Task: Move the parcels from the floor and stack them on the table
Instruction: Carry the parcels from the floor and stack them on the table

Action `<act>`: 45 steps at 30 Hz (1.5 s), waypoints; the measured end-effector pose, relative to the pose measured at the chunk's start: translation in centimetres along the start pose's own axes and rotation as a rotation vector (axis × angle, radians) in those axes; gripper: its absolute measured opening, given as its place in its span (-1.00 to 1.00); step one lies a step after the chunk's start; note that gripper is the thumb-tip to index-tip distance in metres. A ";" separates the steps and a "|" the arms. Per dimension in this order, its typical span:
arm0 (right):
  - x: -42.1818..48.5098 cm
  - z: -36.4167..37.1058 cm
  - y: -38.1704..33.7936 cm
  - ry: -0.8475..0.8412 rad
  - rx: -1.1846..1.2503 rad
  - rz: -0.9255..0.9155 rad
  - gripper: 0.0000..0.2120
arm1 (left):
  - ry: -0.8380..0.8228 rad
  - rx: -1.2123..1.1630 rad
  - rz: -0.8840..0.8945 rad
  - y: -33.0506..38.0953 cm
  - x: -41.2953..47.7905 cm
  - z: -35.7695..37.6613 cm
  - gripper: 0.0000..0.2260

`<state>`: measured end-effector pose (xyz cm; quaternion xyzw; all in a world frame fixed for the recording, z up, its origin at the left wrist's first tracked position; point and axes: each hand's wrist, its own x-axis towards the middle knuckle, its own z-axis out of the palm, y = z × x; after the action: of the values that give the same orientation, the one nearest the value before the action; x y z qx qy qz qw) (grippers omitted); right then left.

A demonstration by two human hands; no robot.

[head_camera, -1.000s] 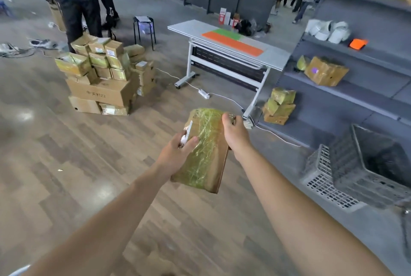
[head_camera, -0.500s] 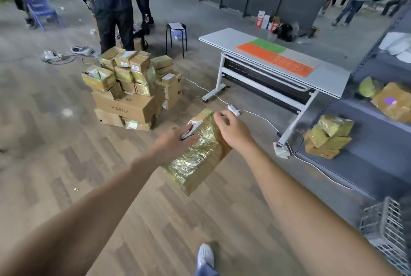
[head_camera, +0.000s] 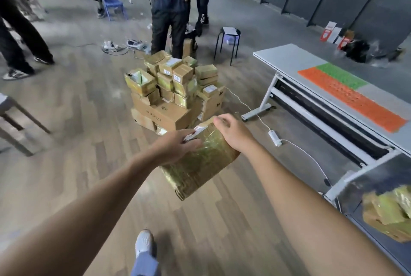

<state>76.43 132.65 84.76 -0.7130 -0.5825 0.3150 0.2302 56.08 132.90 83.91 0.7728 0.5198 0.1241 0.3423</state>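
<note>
Standing at the far left edge are a bystander's dark trouser legs (head_camera: 20, 37), with a blue chair (head_camera: 112, 2) behind them, well apart from the work. Toward the middle, a pile of parcels (head_camera: 175, 91) sits on the wooden floor (head_camera: 66, 120) (small taped cartons heaped on larger brown boxes). A person in dark clothes (head_camera: 170, 8) stands just behind it, hands on hips. Low in the view is the wearer's grey shoe (head_camera: 144, 242).

The left hand (head_camera: 173, 149) grips the left side of a flat parcel (head_camera: 200, 166) wrapped in yellow-green tape, its fingers (head_camera: 190, 136) curled onto the top face beside a white label (head_camera: 196, 131). The parcel hangs tilted in the air above the floor, in front of the pile. The right hand (head_camera: 233, 133) holds its far corner, fingers (head_camera: 220, 122) curled over the edge.

Further right, a black stool (head_camera: 229, 37) stands near the pile, and a white power strip (head_camera: 275, 137) lies on the floor by the desk's foot. The desk (head_camera: 287, 60) carries an orange mat (head_camera: 355, 102) touching a green mat (head_camera: 340, 73). At the lower right, blurred taped parcels (head_camera: 391, 215) lie on a grey shelf (head_camera: 382, 177).
</note>
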 end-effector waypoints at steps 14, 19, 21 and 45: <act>27.1 6.8 -11.6 0.173 0.063 0.219 -0.51 | 0.201 -0.787 -0.439 -17.2 21.1 -15.1 -0.43; 34.2 8.0 -12.5 0.190 0.089 0.286 -0.51 | 0.166 -0.784 -0.417 -19.8 27.5 -17.4 -0.56; 37.6 8.3 -12.1 0.196 0.111 0.327 -0.52 | 0.150 -0.737 -0.425 -21.1 30.7 -18.4 -0.53; 68.6 28.5 2.2 0.040 0.322 0.927 -0.40 | -0.260 -0.143 -0.597 -44.4 68.9 -11.3 -0.74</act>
<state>65.94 198.05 51.01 -0.8586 -0.1430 0.4565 0.1842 47.54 208.65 51.73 0.5700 0.6652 -0.0449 0.4802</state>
